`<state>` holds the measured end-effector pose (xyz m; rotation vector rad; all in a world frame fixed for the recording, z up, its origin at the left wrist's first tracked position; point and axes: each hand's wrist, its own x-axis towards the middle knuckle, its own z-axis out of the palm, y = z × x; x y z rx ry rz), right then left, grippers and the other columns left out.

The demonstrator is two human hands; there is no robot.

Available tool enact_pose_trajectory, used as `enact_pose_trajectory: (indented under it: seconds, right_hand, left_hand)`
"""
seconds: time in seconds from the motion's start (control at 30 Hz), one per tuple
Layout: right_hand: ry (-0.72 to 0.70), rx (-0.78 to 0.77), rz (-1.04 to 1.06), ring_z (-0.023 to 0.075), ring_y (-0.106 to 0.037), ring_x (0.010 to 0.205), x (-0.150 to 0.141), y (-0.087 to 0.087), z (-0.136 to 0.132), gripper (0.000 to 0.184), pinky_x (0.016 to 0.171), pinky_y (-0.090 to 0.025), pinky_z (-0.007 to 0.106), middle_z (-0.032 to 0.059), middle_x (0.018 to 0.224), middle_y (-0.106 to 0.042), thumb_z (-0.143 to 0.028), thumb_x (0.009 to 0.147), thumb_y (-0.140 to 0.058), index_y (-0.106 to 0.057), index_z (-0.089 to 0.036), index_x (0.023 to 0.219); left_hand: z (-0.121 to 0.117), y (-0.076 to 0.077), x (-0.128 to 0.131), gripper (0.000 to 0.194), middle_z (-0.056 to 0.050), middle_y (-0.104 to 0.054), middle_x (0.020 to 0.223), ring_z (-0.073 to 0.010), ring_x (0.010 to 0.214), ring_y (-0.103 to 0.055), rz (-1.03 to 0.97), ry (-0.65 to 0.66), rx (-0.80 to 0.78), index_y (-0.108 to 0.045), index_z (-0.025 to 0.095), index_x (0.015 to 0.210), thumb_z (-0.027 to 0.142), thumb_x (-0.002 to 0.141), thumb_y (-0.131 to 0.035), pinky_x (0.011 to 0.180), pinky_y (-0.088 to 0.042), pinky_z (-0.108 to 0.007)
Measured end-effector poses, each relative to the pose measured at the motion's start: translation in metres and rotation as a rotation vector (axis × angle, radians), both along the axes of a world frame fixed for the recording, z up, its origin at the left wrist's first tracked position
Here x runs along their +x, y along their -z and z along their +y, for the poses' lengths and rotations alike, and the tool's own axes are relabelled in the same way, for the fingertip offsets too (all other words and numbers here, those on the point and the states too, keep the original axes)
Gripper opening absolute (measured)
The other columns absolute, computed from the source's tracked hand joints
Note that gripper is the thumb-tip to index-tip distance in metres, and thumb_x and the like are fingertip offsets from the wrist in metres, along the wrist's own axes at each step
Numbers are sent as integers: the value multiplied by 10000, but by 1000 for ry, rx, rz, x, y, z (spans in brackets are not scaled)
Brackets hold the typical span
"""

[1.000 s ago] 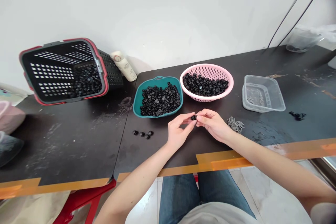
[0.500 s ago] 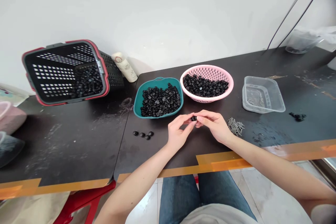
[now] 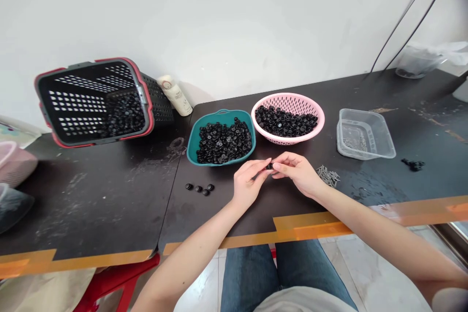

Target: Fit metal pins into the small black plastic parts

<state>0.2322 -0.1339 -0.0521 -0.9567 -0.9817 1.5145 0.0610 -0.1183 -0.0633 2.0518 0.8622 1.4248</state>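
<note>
Above the table, my left hand (image 3: 249, 179) and my right hand (image 3: 295, 171) meet fingertip to fingertip around a small round black plastic part (image 3: 269, 166). Both hands pinch it, and the fingers cover much of it. Just beyond the left hand is a teal tray (image 3: 190, 142) heaped with black disc-like parts (image 3: 224, 141). A pink basket (image 3: 288, 140) behind it holds black cup-like parts (image 3: 285, 121). Beside the right wrist lies a pile of metal screws or pins (image 3: 328, 176). Several black knob-like pieces (image 3: 198, 188) sit left of my left hand.
A clear plastic box (image 3: 366, 152) with some metal pieces stands at right, near a small black cluster (image 3: 413, 164). On the left, a dark basket with red trim (image 3: 149, 107) leans tilted beside a white bottle (image 3: 175, 95). Orange tape (image 3: 252, 240) lines the table's front edge.
The hands stay together at the same place, with slight finger movement around the black part. The whole view has shifted slightly; the containers look unmoved.
</note>
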Motion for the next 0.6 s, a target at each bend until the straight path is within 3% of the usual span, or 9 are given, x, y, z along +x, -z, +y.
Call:
enact_pose_trajectory:
  seconds: [0.13,0.37,0.6]
  right_hand:
    - [-13,-47,-4,142,-660,726,3,-2,2,209,693,-576,290,4,768,-681,-314,679,-805,-672,-185,777]
    - [-189,-123,108,146,-691,767,7,-7,7,318,807,-552,339,-19,791,-688,-298,684,-806,-566,-200,869]
    - [-176,-91,79,136,-672,713,9,-5,11,368,787,-540,335,-38,721,-650,-306,656,-822,-496,-198,789]
  left_hand:
    - [3,3,-1,304,-51,-694,1000,-151,871,-650,66,-19,53,-651,249,1145,208,844,-631,793,-553,-307]
    - [6,4,-3,324,-36,-698,980,-143,862,-628,131,-4,148,-640,253,1155,177,840,-635,786,-531,-304]
    - [10,6,-3,281,-67,-630,1121,-144,883,-610,132,12,80,-661,261,1120,234,841,-636,775,-543,-319]
